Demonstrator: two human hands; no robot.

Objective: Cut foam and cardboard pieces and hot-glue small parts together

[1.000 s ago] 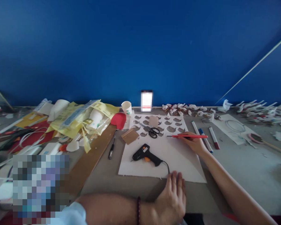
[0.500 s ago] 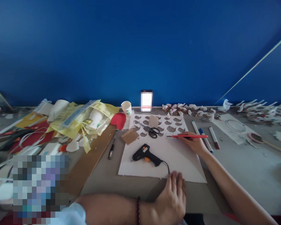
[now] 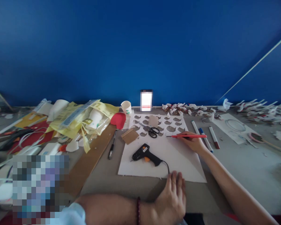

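The right hand (image 3: 193,142) is closed round the red tool (image 3: 192,136) in a writing grip, above the right part of the white sheet (image 3: 180,159). The left hand (image 3: 172,197) is nearer the body: it grips nothing and lies flat, fingers straight and close together, their tips at the sheet's near edge.

Beyond and to the left of the right hand, the far part of the sheet has rows of curved holes (image 3: 171,128), so by the look of it that part is largely cut. The part between the two hands shows no holes and appears to be left whole. By the tool's tip there is a faint curved line; whether the tip is in the sheet or only touching it cannot be told.

The tool's long axis runs sideways, almost level, roughly along the sheet's near edge. Its thin dark tip points left, just short of the holes, and the red butt sticks out right, past the right hand.

Left of the right hand are the scissors (image 3: 154,132); further left lies the brown card (image 3: 130,136). The glue gun (image 3: 145,154) lies beyond the left hand and to its left, its nozzle pointing left, its cord (image 3: 167,165) running towards the left fingertips.
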